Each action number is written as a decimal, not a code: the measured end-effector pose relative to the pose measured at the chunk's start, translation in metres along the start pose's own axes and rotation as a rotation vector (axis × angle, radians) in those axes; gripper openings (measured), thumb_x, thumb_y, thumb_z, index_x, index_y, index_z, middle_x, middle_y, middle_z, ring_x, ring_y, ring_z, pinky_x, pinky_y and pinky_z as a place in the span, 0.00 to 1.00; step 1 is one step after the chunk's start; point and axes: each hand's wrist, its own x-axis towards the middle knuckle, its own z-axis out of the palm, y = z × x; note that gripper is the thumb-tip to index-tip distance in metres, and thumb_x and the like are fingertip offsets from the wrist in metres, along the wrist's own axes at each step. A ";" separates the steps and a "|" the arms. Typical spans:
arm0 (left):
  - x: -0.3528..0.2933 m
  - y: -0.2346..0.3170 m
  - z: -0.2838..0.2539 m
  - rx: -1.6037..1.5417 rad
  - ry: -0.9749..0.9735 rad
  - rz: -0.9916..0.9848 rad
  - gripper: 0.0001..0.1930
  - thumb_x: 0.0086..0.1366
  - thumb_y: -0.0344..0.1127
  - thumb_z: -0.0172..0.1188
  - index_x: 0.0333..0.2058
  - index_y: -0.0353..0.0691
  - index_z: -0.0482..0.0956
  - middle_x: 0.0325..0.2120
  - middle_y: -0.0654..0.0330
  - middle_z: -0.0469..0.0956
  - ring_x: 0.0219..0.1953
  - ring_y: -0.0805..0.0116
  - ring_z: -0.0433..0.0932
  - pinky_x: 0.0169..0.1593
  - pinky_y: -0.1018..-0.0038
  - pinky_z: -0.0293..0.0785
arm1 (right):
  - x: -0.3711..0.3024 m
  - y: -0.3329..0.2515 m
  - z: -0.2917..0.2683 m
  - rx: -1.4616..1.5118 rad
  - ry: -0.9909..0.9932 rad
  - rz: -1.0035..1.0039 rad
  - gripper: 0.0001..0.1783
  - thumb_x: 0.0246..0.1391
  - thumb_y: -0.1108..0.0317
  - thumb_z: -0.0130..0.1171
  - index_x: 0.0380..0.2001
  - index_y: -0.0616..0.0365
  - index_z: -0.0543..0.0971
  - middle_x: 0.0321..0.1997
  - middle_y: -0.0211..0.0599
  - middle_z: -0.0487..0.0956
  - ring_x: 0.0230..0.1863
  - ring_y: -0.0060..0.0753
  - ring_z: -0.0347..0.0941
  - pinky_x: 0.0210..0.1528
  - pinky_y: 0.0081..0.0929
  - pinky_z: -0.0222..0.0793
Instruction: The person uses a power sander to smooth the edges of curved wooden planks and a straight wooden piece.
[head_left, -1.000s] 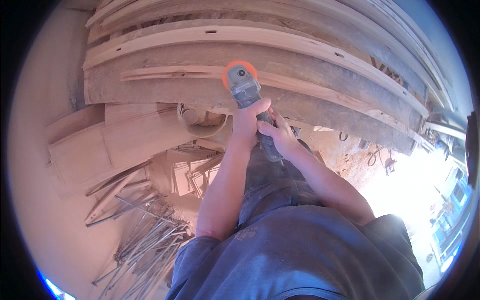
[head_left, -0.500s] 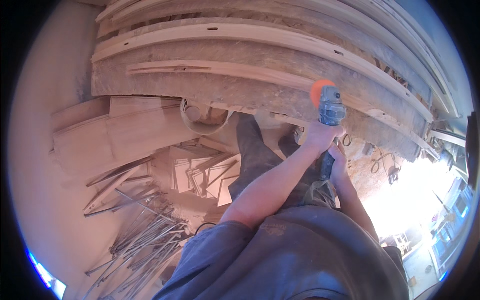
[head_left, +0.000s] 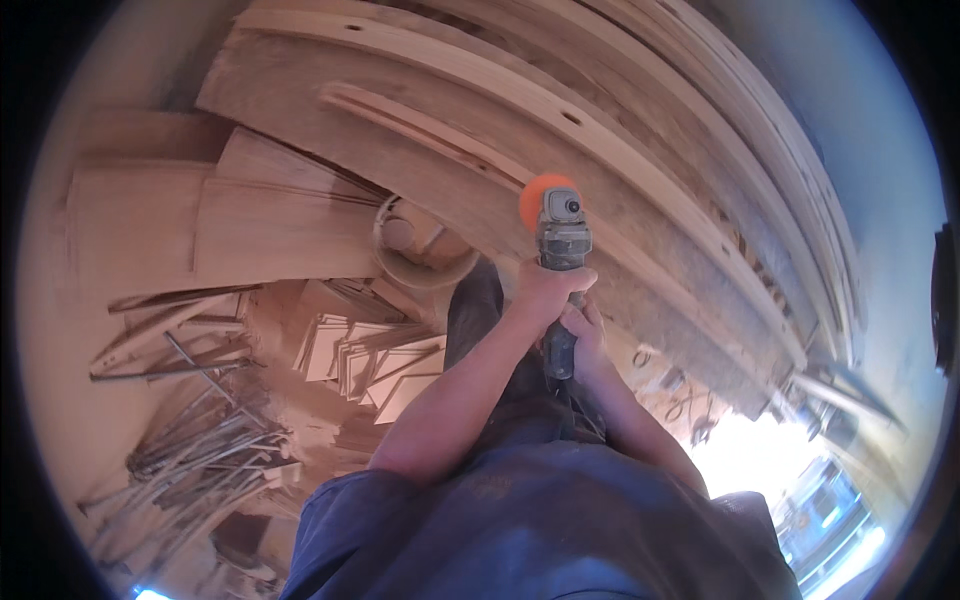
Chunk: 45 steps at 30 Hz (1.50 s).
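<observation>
Both my hands are closed around a grey angle grinder fitted with an orange disc. My left hand wraps the body just behind the grinder's head. Lower down, my right hand grips the rear handle. The disc lies over a narrow wooden strip with a slot along it, and seems to touch it, though the contact point is hidden. That strip rests along the near side of a worn workbench.
Slotted wooden rails lie farther back on the bench. Below its near edge stand a round bucket and leaning wooden panels. Stacked board offcuts and a heap of metal rods are on the floor at left. Cables lie at right.
The grinder and both hands appear farther left along the strip. My view has turned, so the bench now slants down to the right. My grip is the same.
</observation>
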 end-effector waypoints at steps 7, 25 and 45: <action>0.036 0.092 -0.103 -0.205 0.034 0.074 0.09 0.56 0.35 0.72 0.30 0.37 0.82 0.25 0.58 0.82 0.28 0.67 0.82 0.34 0.67 0.79 | 0.085 -0.033 0.128 -0.201 -0.124 0.097 0.19 0.64 0.56 0.59 0.51 0.56 0.72 0.36 0.37 0.80 0.29 0.32 0.80 0.29 0.30 0.78; 0.050 0.178 -0.180 -0.382 0.079 0.190 0.10 0.60 0.37 0.68 0.35 0.38 0.79 0.27 0.56 0.81 0.27 0.62 0.81 0.36 0.66 0.80 | 0.175 -0.043 0.228 -0.365 -0.302 0.037 0.17 0.64 0.58 0.59 0.50 0.55 0.76 0.37 0.34 0.79 0.31 0.29 0.77 0.30 0.32 0.75; -0.019 -0.147 0.155 -0.017 -0.109 -0.063 0.10 0.60 0.33 0.68 0.35 0.34 0.80 0.29 0.55 0.81 0.28 0.60 0.82 0.37 0.63 0.80 | -0.083 -0.004 -0.189 -0.160 0.126 -0.105 0.43 0.53 0.52 0.70 0.63 0.72 0.69 0.58 0.48 0.80 0.59 0.33 0.75 0.63 0.33 0.68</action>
